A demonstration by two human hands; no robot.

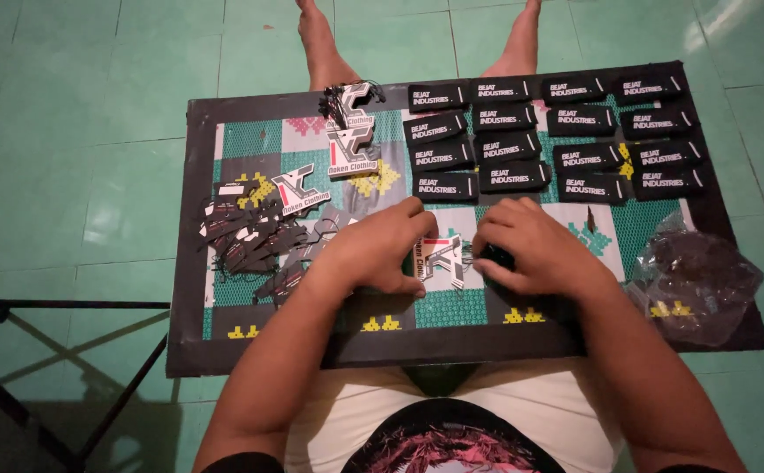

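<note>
A patterned board [191, 263] with a black border lies across my lap. My left hand [373, 250] and my right hand [535, 250] meet near its front middle. Between them is a white, red and black cardboard hang tag [443, 259], pinched at its left edge by my left fingers. My right hand curls over a small black thing [496, 257] at the tag's right side; what it is cannot be made out. A loose pile of black tags with strings [255, 236] lies just left of my left hand.
Several black rectangular labels [557, 131] lie in neat rows across the board's far right. A few white-and-red tags [347, 131] are stacked at the far middle. A crumpled clear plastic bag [697, 280] sits at the right edge. Green tiled floor surrounds; a black metal frame [40, 350] stands left.
</note>
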